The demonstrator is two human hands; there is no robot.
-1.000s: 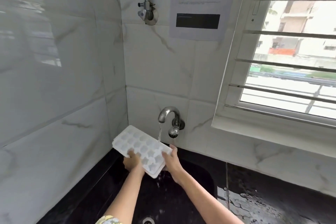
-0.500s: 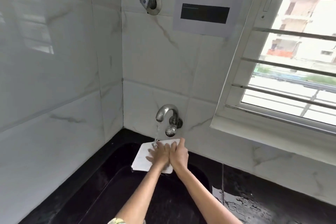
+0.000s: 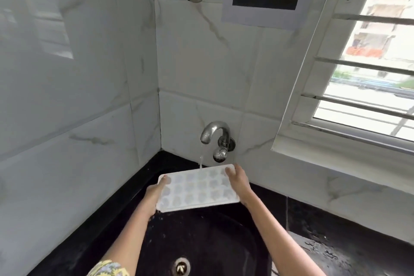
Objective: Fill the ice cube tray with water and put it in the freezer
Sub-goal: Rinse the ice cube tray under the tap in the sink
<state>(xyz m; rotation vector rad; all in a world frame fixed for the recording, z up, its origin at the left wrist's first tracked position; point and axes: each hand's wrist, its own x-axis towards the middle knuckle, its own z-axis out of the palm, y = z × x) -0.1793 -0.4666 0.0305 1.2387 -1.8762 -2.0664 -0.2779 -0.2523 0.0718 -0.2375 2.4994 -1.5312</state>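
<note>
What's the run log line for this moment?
step: filling | ice cube tray: under running tap, above sink | left hand, right hand: gripping tray ends

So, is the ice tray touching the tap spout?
Apart. The head view shows a gap between the tap spout and the ice tray, with only water falling across it.

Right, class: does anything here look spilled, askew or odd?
Only slightly: water is pooled on the black counter right of the sink. The ice tray, held level in both hands, looks fine.

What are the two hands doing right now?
Left hand: closed on the left end of the ice cube tray.
Right hand: closed on the tray's right end.
</note>
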